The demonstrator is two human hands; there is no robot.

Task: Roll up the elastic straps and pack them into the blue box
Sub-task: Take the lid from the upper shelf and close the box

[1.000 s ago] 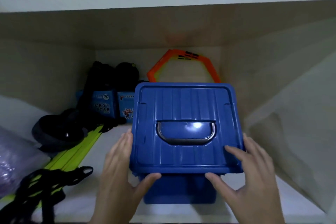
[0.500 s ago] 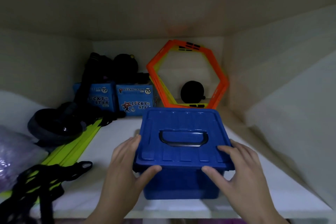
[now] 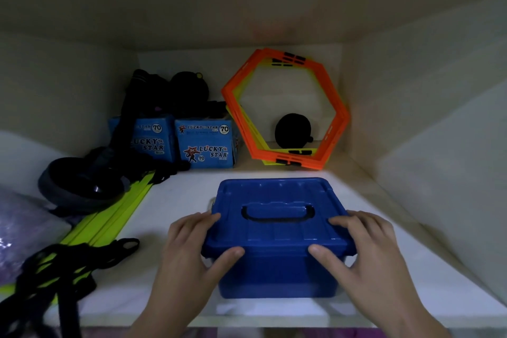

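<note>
Two cartons (image 3: 204, 145) behind blue box (image 3: 277, 233)

Left hand (image 3: 192, 252), right hand (image 3: 369, 251), gripping blue box (image 3: 275, 273)

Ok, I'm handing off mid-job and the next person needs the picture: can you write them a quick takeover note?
Left hand: grips the left edge of the lid, thumb at the front.
Right hand: the same on the right edge.
Box: on the shelf, lid on; contents hidden.
Straps: a black tangle, unrolled, at the shelf's front left.
Done: cannot tell what is already packed.
Left: probably open the box, roll those straps and pack them in.
</note>
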